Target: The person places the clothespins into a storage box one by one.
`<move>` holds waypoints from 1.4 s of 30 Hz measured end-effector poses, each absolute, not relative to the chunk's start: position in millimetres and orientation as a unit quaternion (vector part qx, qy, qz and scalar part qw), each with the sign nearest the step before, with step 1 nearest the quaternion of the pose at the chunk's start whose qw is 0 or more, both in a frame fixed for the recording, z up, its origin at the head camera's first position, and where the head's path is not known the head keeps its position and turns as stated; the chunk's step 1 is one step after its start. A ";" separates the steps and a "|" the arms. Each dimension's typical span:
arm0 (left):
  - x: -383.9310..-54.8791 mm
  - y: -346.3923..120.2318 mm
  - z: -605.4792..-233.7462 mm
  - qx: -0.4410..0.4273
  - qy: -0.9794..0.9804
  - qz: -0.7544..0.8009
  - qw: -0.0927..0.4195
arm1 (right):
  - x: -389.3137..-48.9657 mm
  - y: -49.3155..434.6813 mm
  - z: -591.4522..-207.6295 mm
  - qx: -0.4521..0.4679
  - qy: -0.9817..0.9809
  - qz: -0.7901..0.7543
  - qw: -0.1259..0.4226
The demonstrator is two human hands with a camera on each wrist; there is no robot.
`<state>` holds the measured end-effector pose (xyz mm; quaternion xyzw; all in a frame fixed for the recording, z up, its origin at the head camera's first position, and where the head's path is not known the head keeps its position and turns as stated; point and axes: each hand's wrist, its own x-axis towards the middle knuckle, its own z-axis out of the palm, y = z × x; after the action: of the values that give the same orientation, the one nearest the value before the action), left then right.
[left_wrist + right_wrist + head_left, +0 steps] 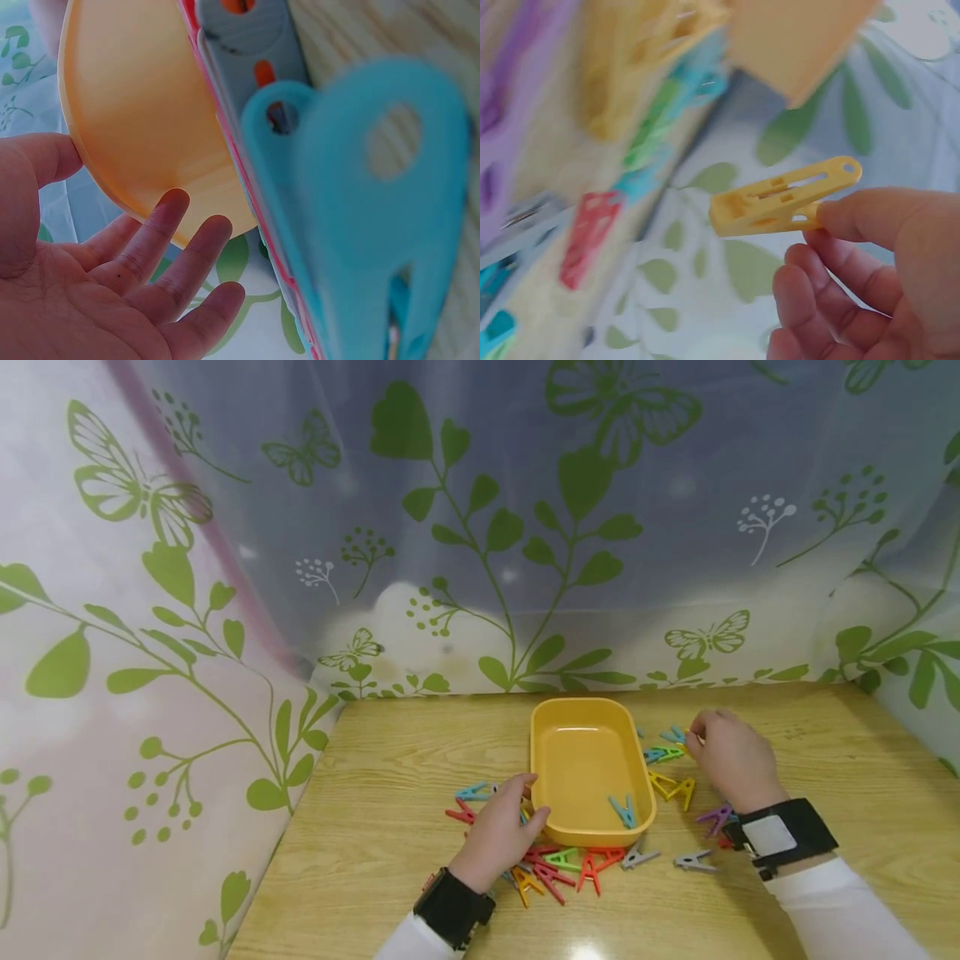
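Observation:
My right hand (735, 760) pinches a yellow clothespin (731, 214) between thumb and forefinger, to the right of a yellow plastic tub (581, 760). Its other fingers are curled below, as the right wrist view shows. My left hand (501, 831) is at the tub's left side, its thumb touching the rim and the other fingers loosely spread along the outer wall. Inside the tub, toward its near right corner, lies one blue clothespin (622, 812). A large light-blue clothespin (382, 210) fills much of the left wrist view, close to the camera.
Around the tub's near left side lie several mixed clothespins, including a red one (589, 870). More are along its right side: yellow (663, 785), green (666, 753), purple (716, 817) and grey (694, 861). A patterned curtain (465, 568) hangs behind the wood-grain table (390, 752).

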<state>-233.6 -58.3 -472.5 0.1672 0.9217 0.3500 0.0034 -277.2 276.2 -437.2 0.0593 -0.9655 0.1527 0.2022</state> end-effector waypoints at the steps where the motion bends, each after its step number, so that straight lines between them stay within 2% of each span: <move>1: -233.6 -58.2 -472.6 0.167 0.922 0.351 0.004 | -274.7 272.1 -434.2 0.062 -0.961 0.159 0.216; 8: -232.9 -58.4 -472.6 0.164 0.921 0.353 0.008 | -253.9 230.9 -418.8 0.117 -0.930 0.164 0.307; 12: -233.1 -58.4 -471.9 0.165 0.920 0.356 0.010 | -243.0 206.9 -418.2 0.167 -0.922 0.155 0.313; 21: -234.5 -57.2 -471.8 0.167 0.920 0.354 0.006 | -233.7 177.0 -436.1 0.297 -0.917 0.115 0.238; 31: -234.5 -57.6 -469.6 0.166 0.920 0.356 0.013 | -231.3 174.4 -442.6 0.285 -0.944 0.110 0.123; 42: -234.6 -58.9 -468.3 0.162 0.920 0.357 0.011 | -233.2 173.5 -443.7 0.276 -0.948 0.131 0.094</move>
<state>-234.6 -58.9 -468.3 0.1615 0.9200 0.3568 0.0105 -233.2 173.5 -443.7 0.2758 -0.9476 0.1308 0.0941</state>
